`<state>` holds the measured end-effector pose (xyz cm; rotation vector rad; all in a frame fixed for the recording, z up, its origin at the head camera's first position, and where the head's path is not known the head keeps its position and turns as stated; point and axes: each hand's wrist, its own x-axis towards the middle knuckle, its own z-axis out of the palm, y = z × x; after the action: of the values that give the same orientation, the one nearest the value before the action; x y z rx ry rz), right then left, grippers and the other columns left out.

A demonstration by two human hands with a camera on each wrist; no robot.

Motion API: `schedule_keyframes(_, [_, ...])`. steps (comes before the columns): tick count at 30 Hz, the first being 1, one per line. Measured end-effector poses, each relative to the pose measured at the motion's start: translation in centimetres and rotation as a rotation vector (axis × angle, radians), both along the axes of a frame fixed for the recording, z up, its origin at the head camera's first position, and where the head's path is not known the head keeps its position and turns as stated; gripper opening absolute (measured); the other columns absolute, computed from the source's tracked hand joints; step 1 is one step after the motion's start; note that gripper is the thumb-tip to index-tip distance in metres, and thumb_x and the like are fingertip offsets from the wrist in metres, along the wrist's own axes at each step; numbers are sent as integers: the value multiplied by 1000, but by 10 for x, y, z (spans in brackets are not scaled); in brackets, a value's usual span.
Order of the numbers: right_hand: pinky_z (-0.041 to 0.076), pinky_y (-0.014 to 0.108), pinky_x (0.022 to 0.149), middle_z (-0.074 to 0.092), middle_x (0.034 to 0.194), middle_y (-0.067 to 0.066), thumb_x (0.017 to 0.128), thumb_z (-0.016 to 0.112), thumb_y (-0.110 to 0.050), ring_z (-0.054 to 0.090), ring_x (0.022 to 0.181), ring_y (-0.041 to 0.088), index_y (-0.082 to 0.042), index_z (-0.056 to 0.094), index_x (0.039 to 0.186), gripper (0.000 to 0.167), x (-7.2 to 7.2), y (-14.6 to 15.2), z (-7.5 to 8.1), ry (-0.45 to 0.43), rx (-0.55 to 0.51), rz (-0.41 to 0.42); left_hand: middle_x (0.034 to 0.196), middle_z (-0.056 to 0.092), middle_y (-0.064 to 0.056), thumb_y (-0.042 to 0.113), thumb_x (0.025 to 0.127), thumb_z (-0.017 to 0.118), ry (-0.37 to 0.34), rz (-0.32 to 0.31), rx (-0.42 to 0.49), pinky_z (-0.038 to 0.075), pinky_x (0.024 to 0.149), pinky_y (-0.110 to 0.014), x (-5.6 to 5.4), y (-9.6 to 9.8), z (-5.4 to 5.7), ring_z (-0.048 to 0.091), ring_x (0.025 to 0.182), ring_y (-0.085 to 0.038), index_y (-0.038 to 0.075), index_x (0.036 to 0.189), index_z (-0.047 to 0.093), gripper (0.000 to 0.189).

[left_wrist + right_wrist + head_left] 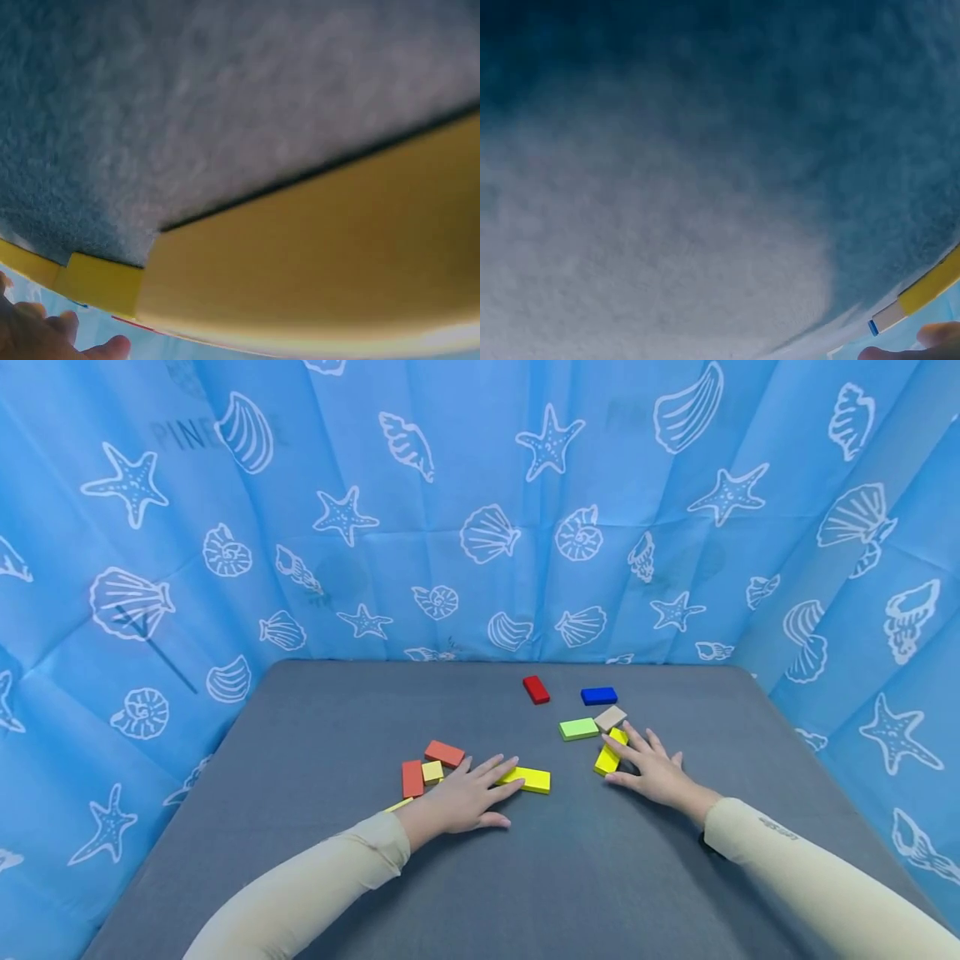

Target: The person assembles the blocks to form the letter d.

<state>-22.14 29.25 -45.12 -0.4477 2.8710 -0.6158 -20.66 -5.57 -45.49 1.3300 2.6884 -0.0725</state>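
My left hand [467, 797] lies spread over several blocks, its straight fingers reaching a yellow block [535, 780] and covering that block's left end. In the left wrist view a large yellowish block [322, 255] fills the lower right, with another yellow block [101, 285] beyond it. On the right, fingers of my right hand [658, 774] rest extended on a second yellow block [606, 760], covering part of it. That block's far end is close to a tan block [611, 719]. A light green block [579, 729] lies just left of the tan one.
Two orange-red blocks [445, 753] and a small pale yellow block [432, 772] sit beside my left hand. A yellow edge [400, 805] shows behind the left wrist. Farther back lie a red block [536, 689] and a blue block [599, 696]. A blue curtain [465, 460] surrounds the grey table [337, 710].
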Motion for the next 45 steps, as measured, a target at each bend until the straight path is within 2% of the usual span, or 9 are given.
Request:
schedule_keyframes(9, [5,86,86,13,155,30,90,64,-47,7,133,64,-11,37,150,75,-2,-2,2,-46,5,10,163,8,0,59,98,41,-68,15,-34,19,113,-55,-4,4,0,11,148,-20,26,156,19,71])
schedule_keyframes(18, [8,86,87,12,152,35,90,64,-48,10,133,64,-12,40,149,74,-6,1,-1,-63,34,11,163,10,1,59,97,40,-45,7,-67,23,112,-54,-5,7,0,11,148,-20,27,156,20,70])
schedule_keyframes(25, [21,81,91,22,147,39,88,71,-38,22,131,60,-7,47,144,69,-10,2,-2,-25,11,39,163,10,2,58,98,40,-5,7,-78,25,112,-52,-2,7,-1,11,148,-19,27,156,19,70])
schedule_keyframes(28, [27,75,94,24,146,39,88,72,-36,24,130,59,-7,49,143,67,-10,3,-2,-26,-2,72,163,9,2,58,98,41,-2,7,-81,26,112,-52,-2,8,-2,11,148,-19,27,156,19,70])
schedule_keyframes(32, [29,73,96,23,148,36,89,70,-37,25,131,57,-8,48,144,66,-6,4,0,-45,-34,137,163,9,2,58,98,41,-1,6,-93,26,112,-51,-2,8,-1,10,148,-19,27,156,18,70])
schedule_keyframes(39, [31,72,96,22,151,31,90,69,-38,25,131,53,-8,47,144,65,7,-2,2,-28,-100,255,163,8,2,58,98,41,-6,6,-88,26,111,-52,-2,6,-1,10,148,-19,26,157,18,71])
schedule_keyframes(45, [31,70,97,25,151,28,89,69,-40,27,132,50,-10,49,143,65,18,-12,4,-9,-94,352,163,7,3,59,97,39,-1,14,-92,26,112,-52,-3,4,-3,9,148,-18,27,157,16,71])
